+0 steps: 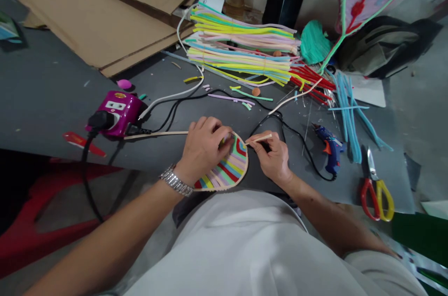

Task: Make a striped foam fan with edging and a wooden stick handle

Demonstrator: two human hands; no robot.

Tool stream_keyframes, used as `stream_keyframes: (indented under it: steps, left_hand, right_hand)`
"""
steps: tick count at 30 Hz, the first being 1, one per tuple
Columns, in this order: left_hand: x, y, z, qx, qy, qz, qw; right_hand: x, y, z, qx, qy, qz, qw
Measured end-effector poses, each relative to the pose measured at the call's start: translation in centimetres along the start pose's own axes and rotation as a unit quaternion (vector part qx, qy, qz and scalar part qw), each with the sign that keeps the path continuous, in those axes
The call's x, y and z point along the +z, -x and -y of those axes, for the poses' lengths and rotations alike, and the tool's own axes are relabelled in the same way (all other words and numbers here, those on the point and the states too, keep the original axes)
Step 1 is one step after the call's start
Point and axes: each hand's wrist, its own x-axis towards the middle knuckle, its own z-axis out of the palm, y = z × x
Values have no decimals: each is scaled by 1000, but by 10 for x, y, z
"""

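At the table's near edge lies a rounded panel of striped, coloured pipe cleaners (229, 167) with a cream rim. My left hand (203, 149), a metal watch on its wrist, grips the panel's upper left part, with fingers and thumb curled over it. My right hand (273, 158) pinches a cream pipe cleaner (263, 137) at the panel's upper right edge, its short end sticking out past the fingers. Another cream length (157, 133) runs left from behind my left hand. Part of the panel is hidden under that hand.
Bundled pipe cleaners (241, 60) lie behind the hands. A purple power strip (121, 111) with cords stands left. On the right are a blue glue gun (329, 146), scissors (376, 188) and blue stems (350, 118). Cardboard sheets (105, 20) cover the back left.
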Motion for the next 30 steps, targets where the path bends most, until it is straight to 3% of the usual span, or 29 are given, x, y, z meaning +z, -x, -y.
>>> stream_keyframes:
  steps: [8, 24, 30]
  left_hand:
    - [1, 0, 0, -5, 0, 2, 1000]
    - [2, 0, 0, -2, 2, 0, 1000]
    - [1, 0, 0, -10, 2, 4, 1000]
  right_hand:
    - [-1, 2, 2, 7, 8, -40, 999]
    - [0, 1, 0, -8, 8, -9, 1000]
    - [-1, 3, 2, 12, -1, -33, 999]
